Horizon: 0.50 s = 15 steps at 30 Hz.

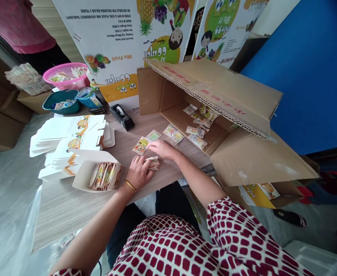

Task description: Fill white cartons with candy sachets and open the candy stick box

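Observation:
My left hand (139,171), with a ring and a gold bangle, is closed around a small stack of candy sachets (154,164) on the table. Just above it, my right hand (162,148) has its fingers bent together, the tips at the edge of a yellow candy sachet (141,145). A green-windowed sachet (153,135) lies flat beyond those fingertips. Two more sachets (173,133) rest at the mouth of the big carton. Left of my left hand stands an open white box (82,177), with a row of upright sachets (102,176) packed inside.
The large brown carton (214,86) lies on its side, opening toward me, with several loose sachets (197,131) inside. Folded white boxes (67,134) are piled at left. Behind stand a tape dispenser (122,117), a teal basket (49,102), a pink basket (84,81) and printed cartons (111,34). Another person (22,27) stands back left.

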Motion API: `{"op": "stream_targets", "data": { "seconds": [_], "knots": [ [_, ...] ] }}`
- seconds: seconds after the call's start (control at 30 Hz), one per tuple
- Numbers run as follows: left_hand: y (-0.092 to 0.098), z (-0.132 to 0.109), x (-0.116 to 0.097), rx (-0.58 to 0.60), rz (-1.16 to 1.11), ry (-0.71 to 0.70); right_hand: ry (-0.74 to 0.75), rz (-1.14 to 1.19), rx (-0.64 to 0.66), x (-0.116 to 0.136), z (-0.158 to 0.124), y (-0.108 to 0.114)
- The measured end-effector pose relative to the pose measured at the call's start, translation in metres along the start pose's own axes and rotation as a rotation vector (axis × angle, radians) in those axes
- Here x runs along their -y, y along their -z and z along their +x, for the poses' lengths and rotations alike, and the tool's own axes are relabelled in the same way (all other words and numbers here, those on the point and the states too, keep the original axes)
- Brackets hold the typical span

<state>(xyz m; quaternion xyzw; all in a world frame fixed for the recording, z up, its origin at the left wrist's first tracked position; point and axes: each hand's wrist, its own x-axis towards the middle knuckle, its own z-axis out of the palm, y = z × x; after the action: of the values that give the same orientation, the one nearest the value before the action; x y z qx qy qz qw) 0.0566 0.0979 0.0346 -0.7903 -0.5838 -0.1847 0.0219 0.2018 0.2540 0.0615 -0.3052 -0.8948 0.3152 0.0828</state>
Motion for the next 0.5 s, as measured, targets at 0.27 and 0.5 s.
{"op": "stream_targets", "data": {
  "seconds": [0.27,0.5],
  "knots": [
    [-0.012,-0.002,0.006,-0.126,-0.12,0.083,-0.141,-0.445,-0.189,-0.048,0.049,0.01],
    [0.002,0.002,-0.005,-0.133,0.028,0.044,-0.176,-0.407,-0.254,-0.005,0.006,0.014]
  ]
}}
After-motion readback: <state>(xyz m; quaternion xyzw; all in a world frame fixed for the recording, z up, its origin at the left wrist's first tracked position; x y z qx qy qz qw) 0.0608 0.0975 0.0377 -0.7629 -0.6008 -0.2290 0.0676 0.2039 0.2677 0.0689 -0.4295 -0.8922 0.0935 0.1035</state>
